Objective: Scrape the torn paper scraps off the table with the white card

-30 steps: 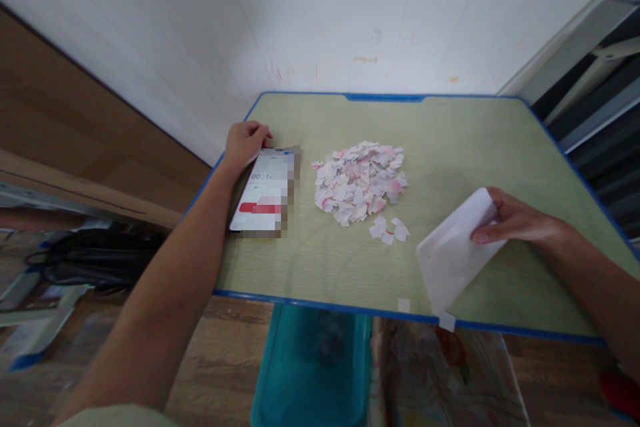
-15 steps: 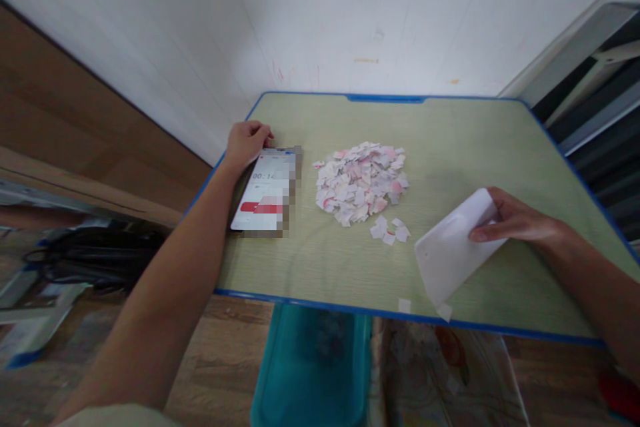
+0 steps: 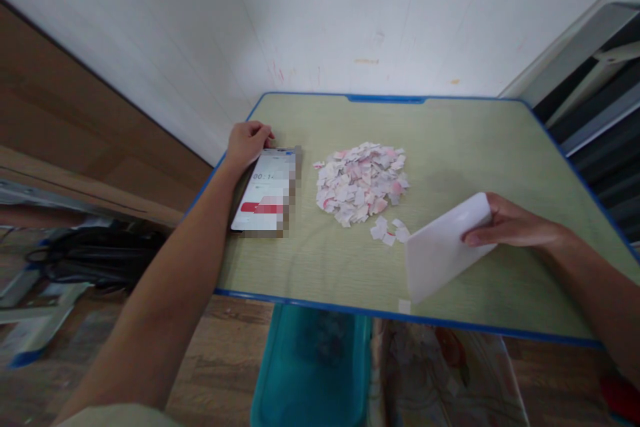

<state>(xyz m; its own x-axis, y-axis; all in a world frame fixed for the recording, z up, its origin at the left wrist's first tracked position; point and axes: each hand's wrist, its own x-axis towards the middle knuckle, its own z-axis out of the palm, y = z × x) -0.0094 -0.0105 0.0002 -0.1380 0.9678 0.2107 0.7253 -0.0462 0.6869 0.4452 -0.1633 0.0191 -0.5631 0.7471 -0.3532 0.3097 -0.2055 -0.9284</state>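
Note:
My right hand [image 3: 493,223] grips a thin, flat white plastic sheet [image 3: 445,250] with rounded corners, thumb on its near face. The sheet is tilted, its lower left corner close to the tabletop. Left of it lie a few loose paper scraps [image 3: 390,231] and a large heap of small white and pinkish paper pieces [image 3: 360,183]. A single white square [image 3: 404,307] sits at the table's front edge. My left hand [image 3: 250,140] rests by the upper end of a phone [image 3: 263,193] showing a timer; its fingers are curled and the palm is hidden.
The pale green table [image 3: 460,133] has a blue rim and stands against a white wall. Below its front edge are a teal tub [image 3: 310,373] and a patterned bag or sheet [image 3: 440,380]. A brown board [image 3: 90,120] stands at left, with a black bag [image 3: 100,257] beneath.
My right hand has shifted slightly left with the white sheet, which is turned more side-on. A scrap at its lower corner no longer shows on the edge. My left hand has stayed put.

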